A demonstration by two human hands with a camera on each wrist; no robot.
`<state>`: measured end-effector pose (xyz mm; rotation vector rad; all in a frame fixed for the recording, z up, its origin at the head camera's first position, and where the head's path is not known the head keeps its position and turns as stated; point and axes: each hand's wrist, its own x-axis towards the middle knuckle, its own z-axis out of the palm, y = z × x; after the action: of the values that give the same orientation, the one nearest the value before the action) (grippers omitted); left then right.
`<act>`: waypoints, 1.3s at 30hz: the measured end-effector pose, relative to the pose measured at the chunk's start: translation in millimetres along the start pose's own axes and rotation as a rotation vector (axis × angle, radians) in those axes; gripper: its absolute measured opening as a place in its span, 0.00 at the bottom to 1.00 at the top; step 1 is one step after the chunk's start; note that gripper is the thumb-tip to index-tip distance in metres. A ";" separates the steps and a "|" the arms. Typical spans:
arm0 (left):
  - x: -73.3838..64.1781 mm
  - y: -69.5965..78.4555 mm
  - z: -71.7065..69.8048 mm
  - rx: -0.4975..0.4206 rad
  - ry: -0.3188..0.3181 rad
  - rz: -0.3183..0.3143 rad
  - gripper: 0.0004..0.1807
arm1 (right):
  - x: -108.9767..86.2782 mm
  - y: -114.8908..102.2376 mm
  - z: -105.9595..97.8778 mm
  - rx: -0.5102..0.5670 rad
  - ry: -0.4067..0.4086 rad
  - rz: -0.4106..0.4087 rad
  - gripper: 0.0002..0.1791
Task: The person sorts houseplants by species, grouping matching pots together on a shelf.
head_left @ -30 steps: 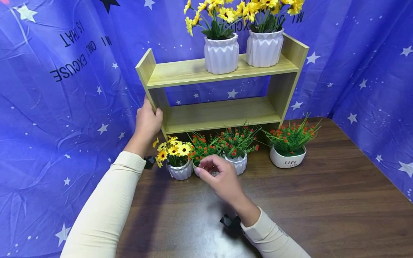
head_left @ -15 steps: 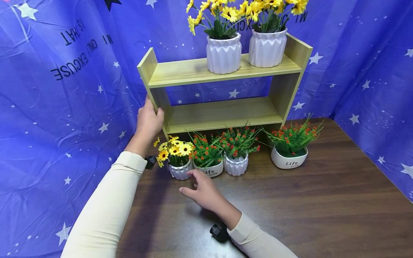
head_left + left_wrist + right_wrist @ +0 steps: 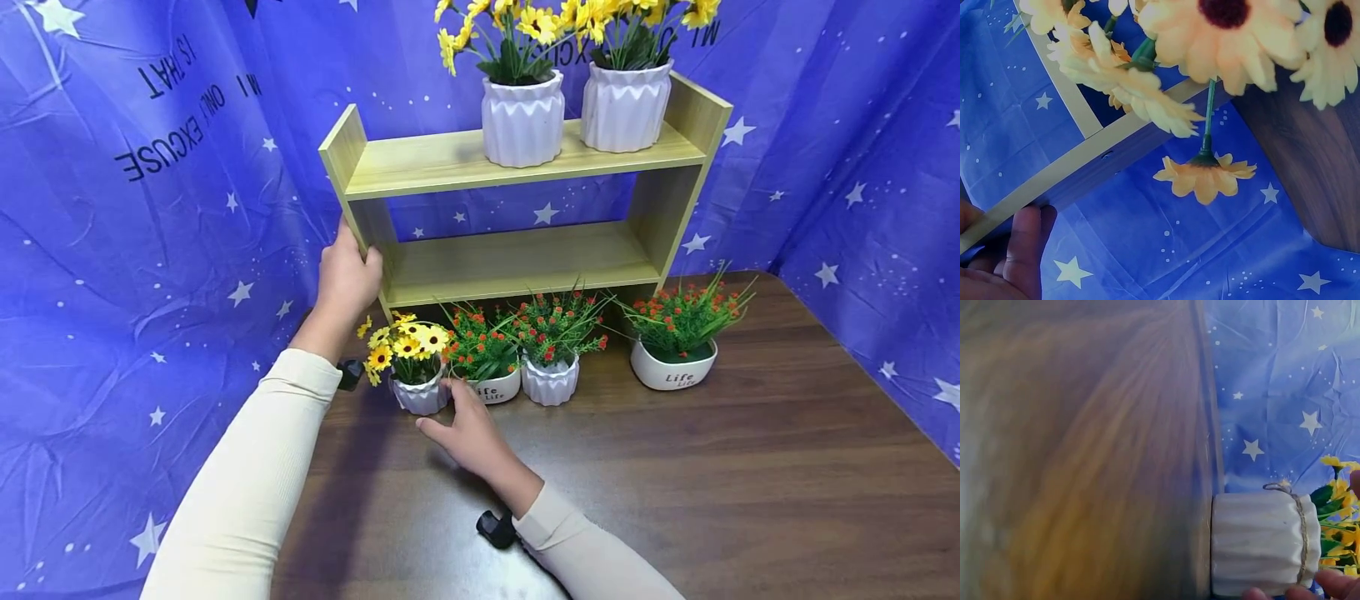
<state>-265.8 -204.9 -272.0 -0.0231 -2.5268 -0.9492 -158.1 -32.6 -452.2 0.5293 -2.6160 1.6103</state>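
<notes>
My left hand (image 3: 347,275) grips the left side panel of a light wooden two-tier shelf (image 3: 517,257). In the left wrist view its fingers (image 3: 1022,240) wrap the panel's edge. My right hand (image 3: 474,437) is at the small white fluted pot (image 3: 422,398) of yellow daisies (image 3: 406,346), thumb and forefinger spread, fingertips right at the pot's right side. The right wrist view shows the pot with twine (image 3: 1304,540) round its neck and fingertips (image 3: 1335,582) overlapping its edge. Just right of it stands an oval white pot (image 3: 498,389) of red flowers, partly behind the hand.
Two white pots (image 3: 522,125) of yellow flowers stand on the shelf's top tier. A fluted pot (image 3: 550,383) of red flowers and an oval "Life" pot (image 3: 672,371) stand farther right on the brown table (image 3: 712,483). A blue star-patterned curtain (image 3: 112,292) hangs behind.
My right hand has moved left and lowered from before the red-flowered pots, its fingers spreading, then forward to the daisy pot. The left hand keeps its grip on the shelf.
</notes>
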 end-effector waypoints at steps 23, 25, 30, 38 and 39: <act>0.6 2.9 -1.5 0.011 -0.023 -0.034 0.28 | 42.1 13.3 16.8 0.142 0.109 0.114 0.48; 0.7 2.9 -1.6 0.014 -0.023 -0.036 0.28 | 43.7 14.0 18.6 0.150 0.100 0.115 0.48; 0.4 2.1 -1.6 0.016 -0.030 -0.032 0.28 | 46.2 13.8 23.1 0.125 0.119 0.114 0.49; -0.6 2.4 -2.9 0.013 -0.023 -0.031 0.27 | 47.5 10.1 27.4 0.136 0.169 0.146 0.45; 0.0 2.6 -3.5 0.012 -0.025 -0.033 0.28 | 48.4 9.3 28.0 0.137 0.174 0.145 0.45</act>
<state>-264.0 -205.1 -268.1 0.0098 -2.5629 -0.9521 -202.1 -66.4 -463.8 0.1958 -2.4808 1.7964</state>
